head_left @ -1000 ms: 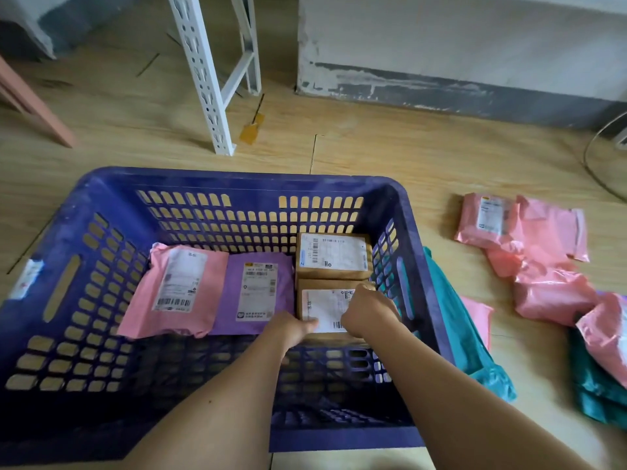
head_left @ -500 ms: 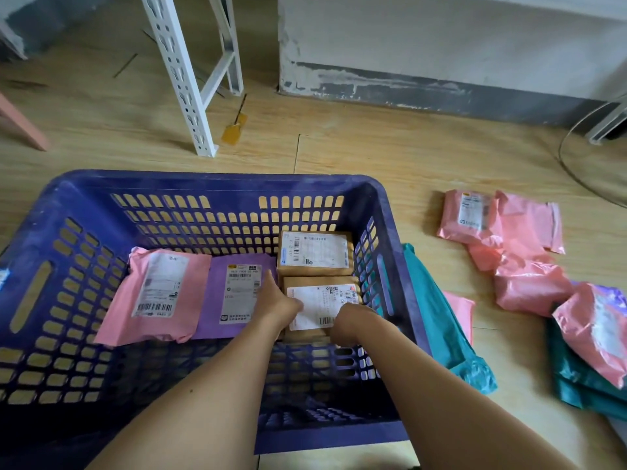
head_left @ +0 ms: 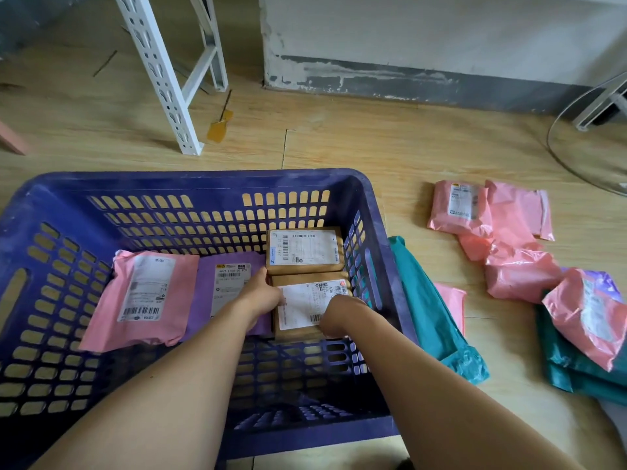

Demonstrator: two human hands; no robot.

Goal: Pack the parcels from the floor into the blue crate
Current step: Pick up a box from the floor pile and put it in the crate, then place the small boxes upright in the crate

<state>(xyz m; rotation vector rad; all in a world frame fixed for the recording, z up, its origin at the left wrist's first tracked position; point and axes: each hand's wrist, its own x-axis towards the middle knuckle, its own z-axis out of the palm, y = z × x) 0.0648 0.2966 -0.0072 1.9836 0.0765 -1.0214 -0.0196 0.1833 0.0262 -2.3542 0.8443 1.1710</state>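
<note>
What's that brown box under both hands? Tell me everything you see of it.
The small brown cardboard box lies flat inside the blue plastic crate by its right wall, white barcoded label facing up. A second brown box abuts its far side. The left hand holds its left edge, the right hand its near right corner.

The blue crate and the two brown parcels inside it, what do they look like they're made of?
The blue crate looks like moulded rigid plastic: uniform colour, slotted walls, a dull sheen. The nearer brown parcel and the far brown parcel look like matte kraft paper or cardboard, I cannot tell which, each bearing a white printed label.
</note>
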